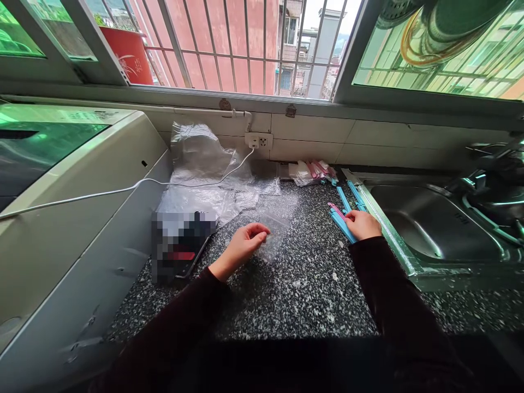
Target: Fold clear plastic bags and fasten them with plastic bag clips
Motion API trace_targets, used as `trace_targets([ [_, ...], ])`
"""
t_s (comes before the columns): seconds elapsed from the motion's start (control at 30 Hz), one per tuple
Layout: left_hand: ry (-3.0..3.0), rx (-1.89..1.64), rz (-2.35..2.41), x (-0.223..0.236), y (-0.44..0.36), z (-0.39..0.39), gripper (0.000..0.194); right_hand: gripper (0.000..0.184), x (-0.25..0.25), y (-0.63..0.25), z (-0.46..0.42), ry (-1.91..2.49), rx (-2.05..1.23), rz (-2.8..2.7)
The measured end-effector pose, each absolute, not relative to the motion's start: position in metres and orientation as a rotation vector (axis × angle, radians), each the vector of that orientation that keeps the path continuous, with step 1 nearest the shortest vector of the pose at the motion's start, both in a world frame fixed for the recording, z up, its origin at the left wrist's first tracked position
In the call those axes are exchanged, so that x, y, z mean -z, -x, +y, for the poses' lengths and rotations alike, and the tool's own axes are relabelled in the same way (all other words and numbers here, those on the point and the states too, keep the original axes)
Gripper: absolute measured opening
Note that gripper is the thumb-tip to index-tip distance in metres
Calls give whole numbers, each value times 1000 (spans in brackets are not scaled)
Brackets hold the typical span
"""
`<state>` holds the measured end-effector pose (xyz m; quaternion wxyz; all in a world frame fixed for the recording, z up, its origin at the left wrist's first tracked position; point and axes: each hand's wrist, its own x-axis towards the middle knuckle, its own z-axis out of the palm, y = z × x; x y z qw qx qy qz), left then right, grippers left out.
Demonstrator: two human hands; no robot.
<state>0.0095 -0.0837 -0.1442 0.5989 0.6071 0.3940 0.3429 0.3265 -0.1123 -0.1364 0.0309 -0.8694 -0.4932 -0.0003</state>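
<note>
My left hand point(246, 243) is closed, thumb against fingers, on the edge of a small clear plastic zip bag point(273, 238) above the counter. My right hand point(363, 225) is at a small pile of blue plastic strips point(341, 225), fingers closed on a pink plastic strip point(336, 210) on top of them. These long thin strips resemble bag clips; my fingers hide their near ends. More blue strips point(357, 195) lie just beyond, beside the sink's edge. Near the wall sits a heap of small clear bags with pink and white pieces point(313, 172).
Large clear plastic bags point(200, 158) lie at the back left, near a phone-like dark device point(190, 252), partly blurred. A white cable point(137, 186) runs from the wall socket point(259, 141) across to the washing machine point(82, 158). A steel sink point(421, 224) is on the right.
</note>
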Motion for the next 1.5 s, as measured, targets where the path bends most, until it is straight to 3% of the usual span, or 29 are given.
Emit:
trace_targets([
  [0.53,-1466,-809,935,142,-10,-83,26,27,133,-321,-113,2754,94,-1572],
  [1.1,-1476,-797,933,149,-9,-79,25,26,135,-316,-113,2765,-39,-1503],
  [1.33,-1462,-804,954,153,-8,-77,32,21,144,-321,-111,2582,191,-1550],
  [1.5,-1445,-810,968,152,-7,-75,36,24,142,-308,-115,2222,321,-1509],
])
